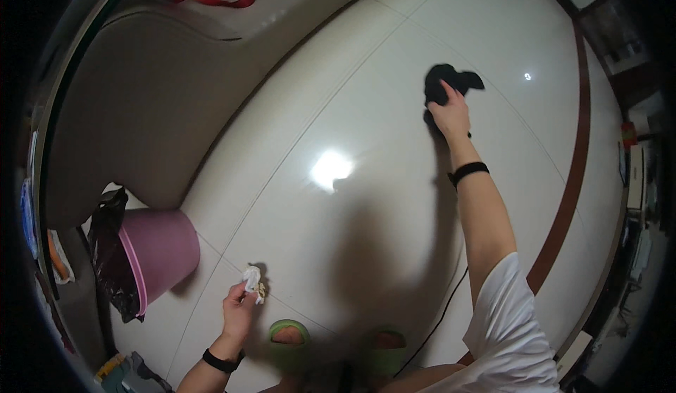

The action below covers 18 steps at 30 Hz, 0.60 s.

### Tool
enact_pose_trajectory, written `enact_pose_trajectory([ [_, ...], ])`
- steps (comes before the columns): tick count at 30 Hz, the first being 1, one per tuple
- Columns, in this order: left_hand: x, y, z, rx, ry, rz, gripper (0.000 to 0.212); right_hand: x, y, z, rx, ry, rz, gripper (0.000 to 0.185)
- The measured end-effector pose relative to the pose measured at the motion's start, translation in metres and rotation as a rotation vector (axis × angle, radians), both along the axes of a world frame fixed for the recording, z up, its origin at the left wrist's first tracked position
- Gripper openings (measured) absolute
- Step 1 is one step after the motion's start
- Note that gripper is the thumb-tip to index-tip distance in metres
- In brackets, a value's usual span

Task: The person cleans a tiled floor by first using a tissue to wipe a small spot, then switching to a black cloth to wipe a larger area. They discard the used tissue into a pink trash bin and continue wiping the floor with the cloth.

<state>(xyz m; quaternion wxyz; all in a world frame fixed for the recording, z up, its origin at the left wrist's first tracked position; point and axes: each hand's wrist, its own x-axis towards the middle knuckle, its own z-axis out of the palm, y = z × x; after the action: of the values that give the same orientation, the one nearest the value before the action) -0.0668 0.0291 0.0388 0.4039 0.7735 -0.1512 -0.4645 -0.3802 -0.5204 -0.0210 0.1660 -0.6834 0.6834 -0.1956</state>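
Note:
My right hand [451, 110] reaches out at the upper right and grips a dark, soft cloth item [442, 78] with thumb and fingers. It is held over or against the pale tiled floor [369, 144]; whether it touches the tiles cannot be told. At the lower left, my left hand [240, 306] pinches crumpled white paper or tissue [252, 278] with yellowish bits at its side. A pink plastic bin [163, 250], tilted in the wide view, stands left of that hand and is lined with a black plastic bag [108, 261].
A grey-brown sofa [142, 102] borders the floor on the left, with a red strap [227, 2] on top. Green slippers [289, 332] are on my feet. A black cable [443, 311] runs along the floor beside my right leg. A brown floor strip [575, 155] curves down the right.

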Motion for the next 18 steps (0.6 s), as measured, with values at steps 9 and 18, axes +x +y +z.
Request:
enact_pose_trajectory([
  [9, 0.001, 0.014, 0.017, 0.043, -0.041, -0.050, 0.033, 0.184, 0.058, 0.024, 0.111, 0.072, 0.564, 0.065],
  [18, -0.015, 0.016, 0.035, -0.005, -0.062, -0.111, 0.033, 0.198, 0.207, 0.017, 0.065, -0.132, 1.115, 0.051],
])
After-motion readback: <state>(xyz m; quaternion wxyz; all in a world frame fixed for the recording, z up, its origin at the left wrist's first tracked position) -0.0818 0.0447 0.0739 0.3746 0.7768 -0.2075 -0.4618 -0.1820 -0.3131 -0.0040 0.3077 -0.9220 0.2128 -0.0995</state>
